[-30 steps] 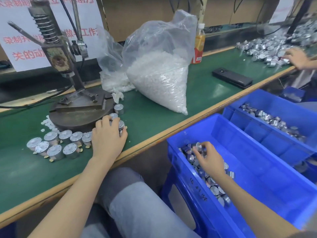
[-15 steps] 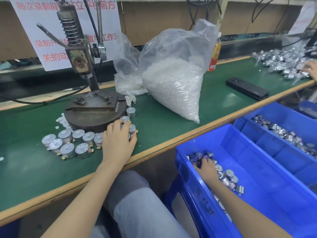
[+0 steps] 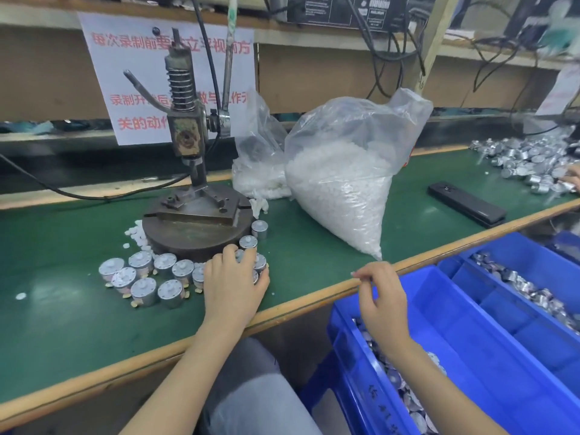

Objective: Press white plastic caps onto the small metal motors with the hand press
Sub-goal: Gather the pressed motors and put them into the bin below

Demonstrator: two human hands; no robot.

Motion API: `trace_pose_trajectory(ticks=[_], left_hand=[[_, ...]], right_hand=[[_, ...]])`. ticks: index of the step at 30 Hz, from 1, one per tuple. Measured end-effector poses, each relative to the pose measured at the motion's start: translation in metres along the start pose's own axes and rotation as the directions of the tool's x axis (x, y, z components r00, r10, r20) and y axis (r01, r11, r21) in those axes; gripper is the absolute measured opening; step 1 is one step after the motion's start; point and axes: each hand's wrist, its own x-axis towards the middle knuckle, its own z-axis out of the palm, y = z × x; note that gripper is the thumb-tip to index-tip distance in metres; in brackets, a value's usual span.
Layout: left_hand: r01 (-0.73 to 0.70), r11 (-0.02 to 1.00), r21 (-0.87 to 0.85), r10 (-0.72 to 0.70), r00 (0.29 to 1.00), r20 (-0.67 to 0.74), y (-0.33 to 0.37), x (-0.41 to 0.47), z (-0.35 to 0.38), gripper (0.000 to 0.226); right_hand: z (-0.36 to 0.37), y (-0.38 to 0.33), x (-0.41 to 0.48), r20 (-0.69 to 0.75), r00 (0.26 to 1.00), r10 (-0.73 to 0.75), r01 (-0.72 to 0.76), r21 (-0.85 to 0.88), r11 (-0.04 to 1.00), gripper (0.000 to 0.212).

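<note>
Now left hand [image 3: 233, 287] lies slack over motors [image 3: 143, 291] on the green bench [image 3: 62, 334]; right hand [image 3: 383, 299], curled, grip unclear.

Black flat rectangular device [image 3: 467, 205] lies on green bench mat [image 3: 62, 324]. White paper sign, red characters [image 3: 131, 73], on back wall. Blue plastic bin [image 3: 470, 312] beside bench.

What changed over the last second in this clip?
The right hand rose out of the bin to the edge of the table; whether it carries anything is unclear. The left hand stayed resting on the motors beside the press, which did not move.
</note>
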Motion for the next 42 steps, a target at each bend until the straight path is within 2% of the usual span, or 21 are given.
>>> trace_pose_trajectory(ticks=[3, 6, 10, 13, 19, 22, 25, 27, 35, 42], left_hand=[[-0.013, 1.000, -0.010, 0.012, 1.000, -0.025, -0.002, -0.001, 0.001, 0.027], [0.008, 1.000, -0.018, -0.008, 0.999, -0.045, -0.003, -0.002, 0.000, 0.040], [0.060, 0.997, -0.058, -0.062, 0.998, -0.022, -0.003, -0.003, -0.001, 0.057], [0.086, 0.995, -0.049, -0.088, 0.996, -0.034, -0.005, -0.003, -0.001, 0.063], [0.119, 0.993, 0.000, -0.119, 0.990, -0.081, -0.004, -0.002, 0.001, 0.063], [0.143, 0.989, -0.046, -0.148, 0.983, -0.109, -0.004, 0.000, 0.003, 0.062], [0.197, 0.978, -0.064, -0.199, 0.979, -0.029, -0.005, 0.000, 0.005, 0.069], [0.206, 0.976, -0.064, -0.208, 0.978, -0.025, -0.005, 0.000, 0.006, 0.067], [0.103, 0.990, -0.095, -0.105, 0.994, -0.021, -0.016, 0.002, 0.004, 0.071], [0.085, 0.994, -0.073, -0.085, 0.996, -0.002, -0.015, 0.000, 0.002, 0.061]], right_hand=[[0.033, -0.028, 0.027, 0.206, 0.974, -0.091, 0.080, 0.062, 0.995, 0.019], [0.076, -0.044, 0.054, 0.391, 0.919, -0.055, 0.016, 0.104, 0.994, 0.023], [0.121, -0.059, 0.079, 0.527, 0.850, 0.027, -0.090, 0.095, 0.991, 0.036], [0.139, -0.063, 0.085, 0.608, 0.793, 0.041, -0.075, 0.030, 0.997, 0.049], [0.141, -0.064, 0.081, 0.589, 0.807, 0.051, -0.057, -0.008, 0.998, 0.051], [0.136, -0.064, 0.071, 0.588, 0.809, -0.031, 0.013, 0.036, 0.999, 0.046], [0.132, -0.063, 0.062, 0.567, 0.816, -0.110, 0.072, 0.090, 0.993, 0.043], [0.130, -0.063, 0.060, 0.555, 0.821, -0.135, 0.100, 0.092, 0.991, 0.040], [0.122, -0.057, 0.057, 0.578, 0.797, -0.176, 0.257, -0.060, 0.965, 0.035], [0.129, -0.054, 0.062, 0.591, 0.801, -0.092, 0.147, -0.045, 0.988, 0.034]])
